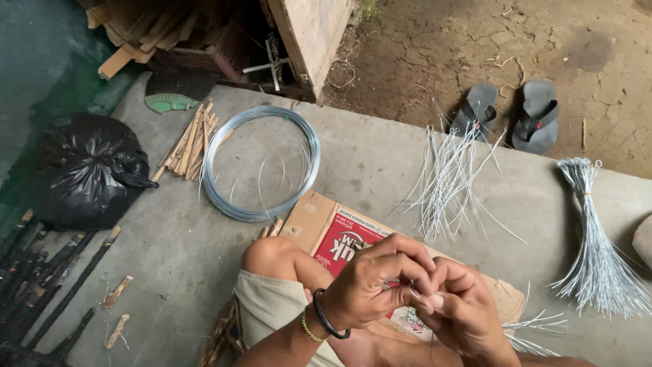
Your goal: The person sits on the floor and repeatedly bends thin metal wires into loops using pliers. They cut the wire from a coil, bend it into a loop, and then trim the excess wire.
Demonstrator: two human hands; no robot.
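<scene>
1. The left hand and right hand press together over the lap, fingertips pinched on a thin wire whose small loop shows between them; the grip looks tight, as suits bending stiff wire
2. More cut wire ends fan out just right of the right hand, close by for picking up
3. A flattened carton lies under and beyond the hands, seemingly as a mat against the hard floor
4. Further beyond the hands, a loose pile of looped wires lies spread out; well to the right a tied bundle lies apart, so loose and bundled pieces stay separate
5. Beyond the left hand lies a big wire coil, with wood sticks beside it and a black bag further left
6. Dark rods lie far left of the left hand
7. The surface is a grey concrete floor, ending beyond the wires at cracked bare earth where two sandals rest; a wooden frame with stacked timber stands at the far edge
</scene>
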